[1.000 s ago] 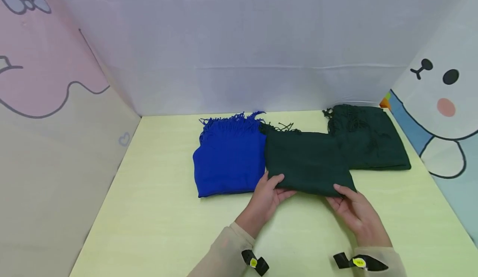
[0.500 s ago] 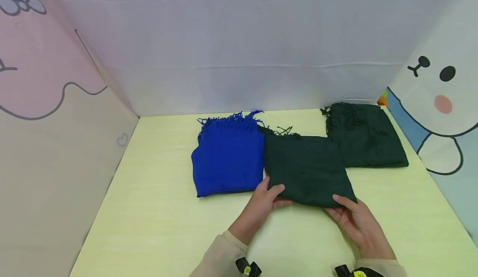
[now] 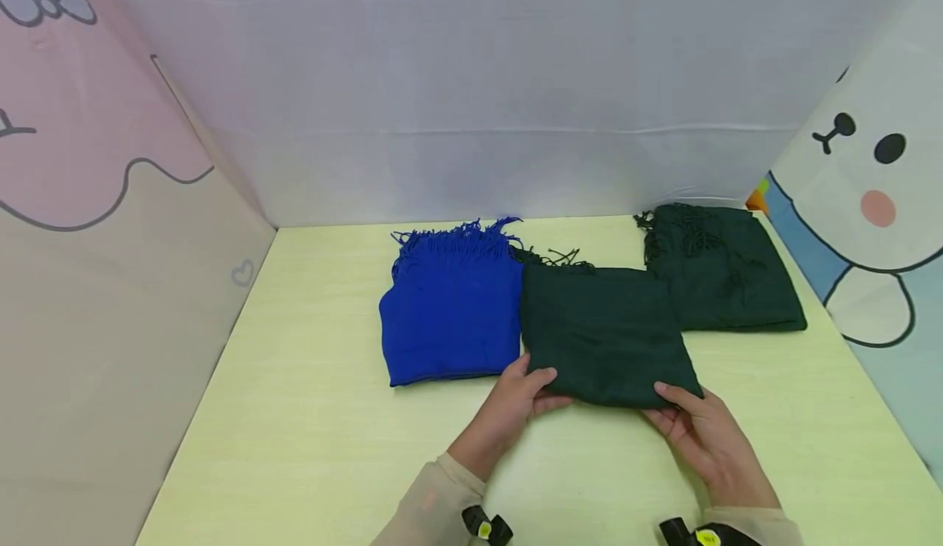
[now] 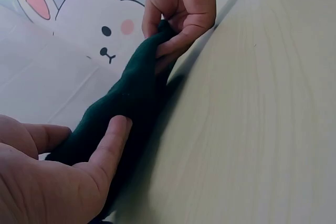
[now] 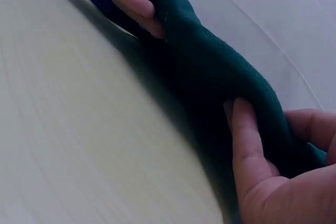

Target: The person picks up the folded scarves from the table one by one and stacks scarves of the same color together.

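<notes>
A folded dark green scarf (image 3: 600, 333) with a fringe at its far left lies in the middle, its near edge lifted off the table. My left hand (image 3: 508, 411) pinches the near left corner, thumb on top and fingers beneath. At the near right corner my right hand (image 3: 707, 439) grips the same scarf in the same way. In the left wrist view the scarf (image 4: 126, 93) stretches between both hands, its edge raised over a shadow. The right wrist view shows fingers under the scarf's thick folded edge (image 5: 220, 66).
A folded blue fringed scarf (image 3: 453, 317) lies against the green one's left side. Another folded dark green scarf (image 3: 729, 276) sits at the back right, partly overlapped in view by the held one. White cloth (image 3: 471, 96) walls the pale table (image 3: 317, 464) at the back.
Both hands have drawn the near edge of the held green scarf slightly toward the body; its far edge also sits a little nearer. Over the last half second almost nothing moves.
</notes>
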A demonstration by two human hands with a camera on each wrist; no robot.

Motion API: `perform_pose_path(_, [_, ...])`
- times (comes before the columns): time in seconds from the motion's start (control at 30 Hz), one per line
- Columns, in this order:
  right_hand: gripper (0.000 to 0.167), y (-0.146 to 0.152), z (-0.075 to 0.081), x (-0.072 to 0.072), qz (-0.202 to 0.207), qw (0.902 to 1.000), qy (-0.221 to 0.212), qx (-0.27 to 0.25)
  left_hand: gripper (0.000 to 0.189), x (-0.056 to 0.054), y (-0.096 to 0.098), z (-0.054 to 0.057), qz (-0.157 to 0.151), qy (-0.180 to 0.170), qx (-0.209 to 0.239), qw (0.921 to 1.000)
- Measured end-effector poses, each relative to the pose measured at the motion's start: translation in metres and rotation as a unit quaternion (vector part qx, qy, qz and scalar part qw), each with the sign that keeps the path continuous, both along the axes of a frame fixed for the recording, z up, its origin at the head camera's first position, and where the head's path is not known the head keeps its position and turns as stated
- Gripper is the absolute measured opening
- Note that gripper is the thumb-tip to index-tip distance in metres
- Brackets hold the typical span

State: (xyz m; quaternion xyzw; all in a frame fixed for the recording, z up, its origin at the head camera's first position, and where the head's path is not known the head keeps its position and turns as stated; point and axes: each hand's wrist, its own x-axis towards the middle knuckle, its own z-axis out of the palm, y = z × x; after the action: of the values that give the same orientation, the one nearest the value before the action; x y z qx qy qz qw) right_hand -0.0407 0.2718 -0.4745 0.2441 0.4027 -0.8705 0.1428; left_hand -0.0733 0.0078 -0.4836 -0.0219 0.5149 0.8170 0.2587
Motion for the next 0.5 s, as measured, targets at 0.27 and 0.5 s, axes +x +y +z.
perform_pose_path(0.27, [0.021, 0.011, 0.004, 0.0, 0.001, 0.9996, 0.028, 0.01, 0.058, 0.0, 0.003, 0.007, 0.038, -0.002, -0.073, 0.9966])
perform_pose_path(0.5, [0.016, 0.029, 0.02, 0.005, -0.051, 0.9944, 0.048, 0.079, 0.058, -0.001, -0.002, 0.023, 0.074, 0.063, -0.126, 0.9872])
